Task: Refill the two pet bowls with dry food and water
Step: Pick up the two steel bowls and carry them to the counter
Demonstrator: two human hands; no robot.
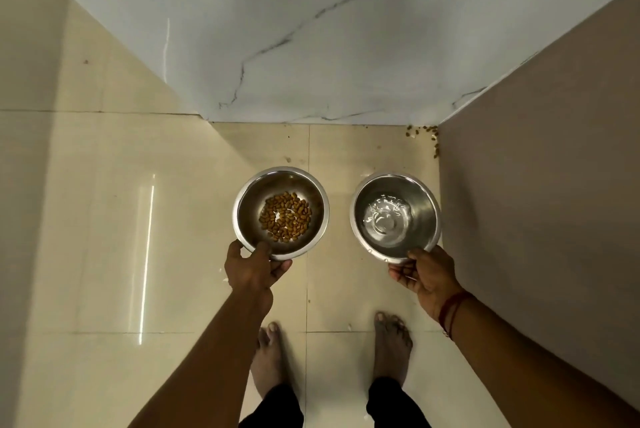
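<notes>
Two round steel pet bowls are held side by side above the tiled floor. The left bowl (249, 192) has a thin layer of brown dry kibble (285, 215) in its bottom. My left hand (254, 270) grips its near rim, thumb inside. The right bowl (420, 197) holds a little clear water (386, 220). My right hand (424, 275) pinches its near rim; a red thread circles that wrist.
A white marble wall (294, 29) stands ahead and a brown panel (540, 185) rises on the right. Spilled kibble (427, 135) lies in the floor corner between them. My bare feet (391, 344) stand on beige tiles (104, 237) that stretch off to the left.
</notes>
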